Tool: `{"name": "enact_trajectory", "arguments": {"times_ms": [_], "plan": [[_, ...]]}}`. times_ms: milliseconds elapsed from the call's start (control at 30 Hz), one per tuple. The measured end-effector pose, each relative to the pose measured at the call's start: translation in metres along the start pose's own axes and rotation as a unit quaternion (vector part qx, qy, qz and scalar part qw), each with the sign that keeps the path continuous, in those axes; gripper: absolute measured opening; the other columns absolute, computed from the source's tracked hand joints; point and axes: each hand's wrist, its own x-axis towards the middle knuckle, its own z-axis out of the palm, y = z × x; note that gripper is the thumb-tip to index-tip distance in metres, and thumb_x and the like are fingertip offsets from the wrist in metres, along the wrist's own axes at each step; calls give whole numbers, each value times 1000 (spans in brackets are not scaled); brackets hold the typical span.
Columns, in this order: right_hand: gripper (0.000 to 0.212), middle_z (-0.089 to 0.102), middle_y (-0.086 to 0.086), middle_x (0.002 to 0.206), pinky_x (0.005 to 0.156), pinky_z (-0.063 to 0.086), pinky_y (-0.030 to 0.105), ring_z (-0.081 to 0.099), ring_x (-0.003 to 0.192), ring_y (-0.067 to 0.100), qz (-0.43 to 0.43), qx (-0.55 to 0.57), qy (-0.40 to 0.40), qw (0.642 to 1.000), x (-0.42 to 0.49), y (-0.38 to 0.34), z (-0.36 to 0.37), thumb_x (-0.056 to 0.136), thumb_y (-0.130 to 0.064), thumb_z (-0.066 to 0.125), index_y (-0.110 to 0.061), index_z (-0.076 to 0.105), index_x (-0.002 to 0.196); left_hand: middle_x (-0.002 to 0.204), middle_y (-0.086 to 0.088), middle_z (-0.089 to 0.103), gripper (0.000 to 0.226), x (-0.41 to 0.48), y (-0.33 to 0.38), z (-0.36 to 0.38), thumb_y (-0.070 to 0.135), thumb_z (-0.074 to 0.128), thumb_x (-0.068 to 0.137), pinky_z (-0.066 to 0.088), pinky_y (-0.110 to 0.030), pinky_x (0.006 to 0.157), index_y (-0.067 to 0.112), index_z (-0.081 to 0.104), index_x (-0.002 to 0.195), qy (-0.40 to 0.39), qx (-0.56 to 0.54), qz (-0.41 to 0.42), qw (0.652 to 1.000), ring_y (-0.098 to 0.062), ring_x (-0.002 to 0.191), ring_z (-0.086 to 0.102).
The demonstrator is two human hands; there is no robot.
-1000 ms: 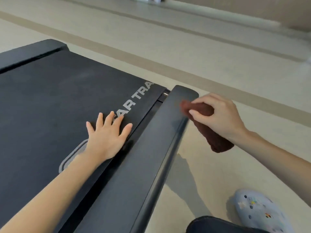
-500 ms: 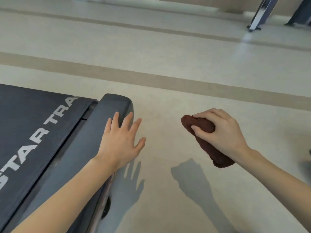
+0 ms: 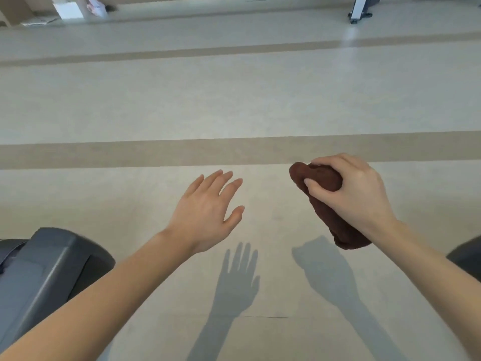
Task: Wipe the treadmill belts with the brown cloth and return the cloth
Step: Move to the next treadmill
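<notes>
My right hand [image 3: 356, 194] grips a rolled brown cloth [image 3: 329, 212], which hangs in the air above the pale floor at the right. My left hand [image 3: 208, 212] hovers open with its fingers spread, touching nothing, over the floor in the middle. Only the rounded dark grey rear corner of the treadmill [image 3: 49, 269] shows at the lower left; its belt is out of view.
Tan stripes [image 3: 156, 152] cross the pale floor ahead. A white machine foot [image 3: 360, 9] stands at the far top right, and white boxes [image 3: 67, 9] lie at the top left. A dark shape [image 3: 466, 254] shows at the right edge.
The view has swung right, away from the treadmill. My left hand lifted off the treadmill's side rail and now hovers over the floor. The cloth came off the rail and stays in my right hand.
</notes>
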Motion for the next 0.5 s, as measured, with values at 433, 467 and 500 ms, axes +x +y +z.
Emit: {"name": "enact_trajectory", "arguments": {"times_ms": [433,467,500], "plan": [[28,64,-13,96,76,47,33,55,97,15,197,-67,108,972,51,105,-122,72,-42,63,-29,67,97,155,3,20,63,229,138,-19,55,11,92,7,-36,118,25,22,146,-51,0,227,973,-18,143,12],[28,64,-13,96,75,48,33,55,97,15,214,-78,128,965,48,114,-132,72,-42,62,-29,67,97,155,3,19,61,244,155,-15,54,15,93,7,-36,117,25,21,147,-54,-7,251,966,-17,144,10],[28,64,-13,95,74,48,34,56,96,15,231,-91,150,957,44,123,-143,72,-42,62,-29,67,97,155,3,19,60,259,173,-11,53,17,94,7,-36,117,25,21,147,-56,-15,279,959,-18,144,9]]}}
